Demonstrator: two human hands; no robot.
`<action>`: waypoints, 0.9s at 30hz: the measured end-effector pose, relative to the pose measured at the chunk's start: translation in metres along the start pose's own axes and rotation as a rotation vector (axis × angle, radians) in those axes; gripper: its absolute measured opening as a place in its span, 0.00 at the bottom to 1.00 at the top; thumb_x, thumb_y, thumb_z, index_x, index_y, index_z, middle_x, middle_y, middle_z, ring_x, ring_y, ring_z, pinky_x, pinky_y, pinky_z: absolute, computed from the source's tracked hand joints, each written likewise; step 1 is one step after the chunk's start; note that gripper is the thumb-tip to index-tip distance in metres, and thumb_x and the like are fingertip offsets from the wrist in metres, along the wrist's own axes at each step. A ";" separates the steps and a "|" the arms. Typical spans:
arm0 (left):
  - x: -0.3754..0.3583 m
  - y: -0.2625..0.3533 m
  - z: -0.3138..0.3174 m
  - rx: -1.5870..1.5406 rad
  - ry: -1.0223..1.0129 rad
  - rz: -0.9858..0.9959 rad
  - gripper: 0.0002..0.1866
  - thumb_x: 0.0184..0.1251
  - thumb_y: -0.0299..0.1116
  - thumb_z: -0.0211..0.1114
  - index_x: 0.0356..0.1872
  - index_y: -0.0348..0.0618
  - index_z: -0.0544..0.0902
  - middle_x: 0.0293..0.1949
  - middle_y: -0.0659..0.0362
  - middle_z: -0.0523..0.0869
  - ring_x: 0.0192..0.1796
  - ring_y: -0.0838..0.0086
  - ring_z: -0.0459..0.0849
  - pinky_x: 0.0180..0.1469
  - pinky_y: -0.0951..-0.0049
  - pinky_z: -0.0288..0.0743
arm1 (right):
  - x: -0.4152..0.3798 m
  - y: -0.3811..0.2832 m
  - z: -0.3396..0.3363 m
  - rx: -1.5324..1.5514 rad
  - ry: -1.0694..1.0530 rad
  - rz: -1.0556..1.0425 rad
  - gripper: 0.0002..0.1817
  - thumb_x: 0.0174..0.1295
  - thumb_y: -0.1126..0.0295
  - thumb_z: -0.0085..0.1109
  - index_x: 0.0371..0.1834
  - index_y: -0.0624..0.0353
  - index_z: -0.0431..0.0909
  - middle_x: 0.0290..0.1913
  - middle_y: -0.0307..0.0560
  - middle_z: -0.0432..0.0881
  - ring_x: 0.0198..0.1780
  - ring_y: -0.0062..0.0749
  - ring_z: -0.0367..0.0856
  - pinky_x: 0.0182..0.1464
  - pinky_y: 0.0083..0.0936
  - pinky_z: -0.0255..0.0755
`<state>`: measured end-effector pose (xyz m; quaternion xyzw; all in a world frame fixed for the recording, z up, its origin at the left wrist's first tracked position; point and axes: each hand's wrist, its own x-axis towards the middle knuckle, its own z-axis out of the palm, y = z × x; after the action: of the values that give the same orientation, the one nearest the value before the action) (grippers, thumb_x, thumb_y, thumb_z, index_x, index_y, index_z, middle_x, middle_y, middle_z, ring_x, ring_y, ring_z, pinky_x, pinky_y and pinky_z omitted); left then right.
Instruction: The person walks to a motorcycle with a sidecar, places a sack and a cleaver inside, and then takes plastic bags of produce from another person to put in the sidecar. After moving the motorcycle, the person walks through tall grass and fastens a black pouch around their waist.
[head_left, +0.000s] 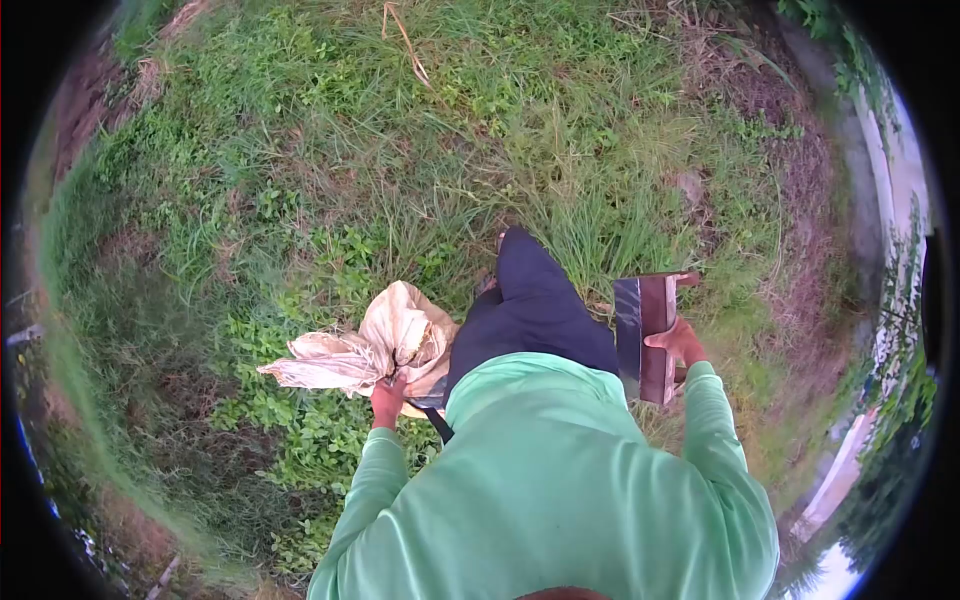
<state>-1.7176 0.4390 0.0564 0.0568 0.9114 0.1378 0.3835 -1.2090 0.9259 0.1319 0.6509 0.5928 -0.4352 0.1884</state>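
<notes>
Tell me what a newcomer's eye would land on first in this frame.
The bright green sleeves and top fill the lower middle of the view. The left hand grips a crumpled tan sack at centre left, and the right hand holds a dark flat-bladed tool at centre right. All around lie grass and weeds, with a dark-trousered leg stepping forward.

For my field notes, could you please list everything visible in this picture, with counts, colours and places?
sack: one, pale tan, crumpled, gripped in the left hand over the weeds.
flat tool: one, dark metal with reddish-brown parts, gripped in the right hand.
grass: green, covering most of the ground.
bare soil: brown strip at the right.
left hand: one, shut on the sack.
right hand: one, shut on the flat tool.
sleeves: two, light green.
trouser leg: dark, stepping forward.
</notes>
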 end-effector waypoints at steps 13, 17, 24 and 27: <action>0.014 -0.048 -0.006 0.028 -0.078 -0.138 0.27 0.63 0.52 0.70 0.46 0.34 0.84 0.42 0.38 0.88 0.47 0.44 0.88 0.49 0.52 0.79 | 0.019 -0.054 0.013 -0.138 -0.124 0.165 0.41 0.39 0.52 0.87 0.56 0.63 0.82 0.44 0.52 0.89 0.41 0.39 0.87 0.41 0.36 0.81; 0.015 -0.045 -0.027 0.060 0.042 -0.048 0.23 0.63 0.47 0.72 0.40 0.31 0.83 0.35 0.43 0.88 0.39 0.53 0.87 0.44 0.55 0.79 | 0.069 -0.035 0.028 -0.114 -0.054 0.166 0.37 0.38 0.57 0.87 0.54 0.62 0.84 0.45 0.51 0.90 0.44 0.41 0.88 0.49 0.37 0.80; 0.040 0.005 -0.075 0.152 0.067 -0.207 0.35 0.60 0.58 0.74 0.37 0.24 0.83 0.34 0.40 0.88 0.39 0.54 0.87 0.45 0.53 0.78 | 0.111 -0.079 0.000 -0.115 -0.034 0.110 0.49 0.35 0.51 0.87 0.61 0.66 0.76 0.56 0.58 0.85 0.59 0.48 0.84 0.62 0.37 0.77; 0.063 0.013 -0.088 0.338 0.096 -0.223 0.39 0.59 0.62 0.71 0.40 0.22 0.84 0.41 0.35 0.88 0.47 0.48 0.88 0.49 0.52 0.78 | 0.113 -0.131 -0.030 -0.149 -0.032 0.139 0.52 0.34 0.48 0.87 0.61 0.68 0.74 0.59 0.62 0.83 0.61 0.52 0.82 0.63 0.38 0.77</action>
<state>-1.8248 0.4468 0.0761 0.0123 0.9394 -0.0577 0.3377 -1.3309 1.0475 0.0944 0.6678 0.5738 -0.3860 0.2754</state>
